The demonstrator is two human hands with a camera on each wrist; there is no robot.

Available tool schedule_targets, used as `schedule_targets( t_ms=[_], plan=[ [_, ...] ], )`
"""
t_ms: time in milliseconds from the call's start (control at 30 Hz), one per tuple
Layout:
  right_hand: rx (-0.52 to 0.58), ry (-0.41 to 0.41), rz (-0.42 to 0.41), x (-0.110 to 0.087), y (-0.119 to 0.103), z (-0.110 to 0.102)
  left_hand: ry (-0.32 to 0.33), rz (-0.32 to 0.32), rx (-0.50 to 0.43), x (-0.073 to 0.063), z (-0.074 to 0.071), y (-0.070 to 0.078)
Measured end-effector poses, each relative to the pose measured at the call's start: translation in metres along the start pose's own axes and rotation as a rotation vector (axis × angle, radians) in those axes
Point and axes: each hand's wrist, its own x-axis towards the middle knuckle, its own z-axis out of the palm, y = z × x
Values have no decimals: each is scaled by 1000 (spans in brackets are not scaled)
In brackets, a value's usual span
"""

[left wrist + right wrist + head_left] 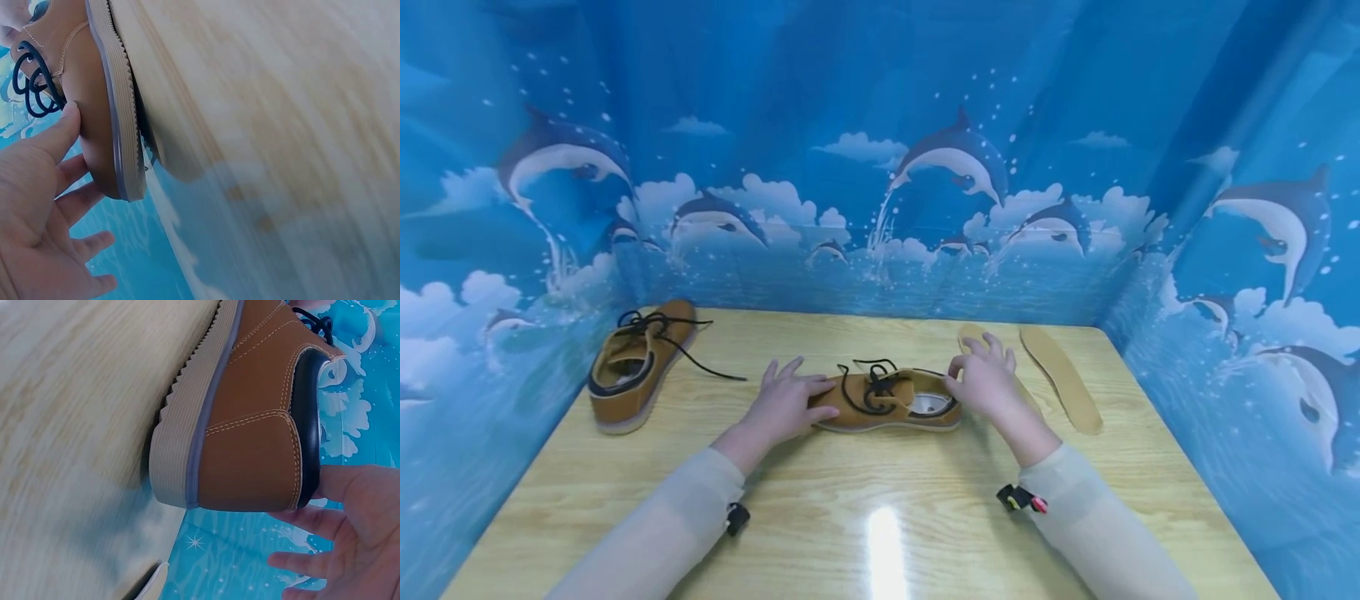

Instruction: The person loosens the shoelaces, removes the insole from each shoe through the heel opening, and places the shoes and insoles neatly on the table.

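Observation:
In the head view a tan lace-up shoe (850, 402) lies lengthwise on the table, toe to the left, black laces (882, 386) tied in a loose bow. My left hand (785, 406) holds its toe, the thumb (70, 119) on the upper and the fingers round the far side. At the other end, my right hand (988, 382) pinches the back of the heel collar (306, 425). Its thumb reaches the black lining and the index finger lies behind the heel, while the other fingers stay spread. A pale inner sole shows through the shoe's opening.
A matching tan shoe (651, 375) stands at the back left, one lace trailing over the table (820, 517). Two tan insoles lie at the right: one insole (1063, 382) in full view, another insole (968, 332) partly behind my right hand. A blue dolphin curtain (790, 275) encloses the table.

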Motion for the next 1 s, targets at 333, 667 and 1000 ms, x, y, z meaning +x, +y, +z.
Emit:
schedule_targets(
  t_ms=[333,667,1000],
  plan=[
    [2,2,-22,-1,-15,6,-14,13,14,-2,-5,-18],
    [0,-7,-42,0,-37,11,-97,17,-6,1,-17,-42],
    [-39,0,-78,-1,-47,17,-143,-41,-29,5,-24,-51]
  ],
)
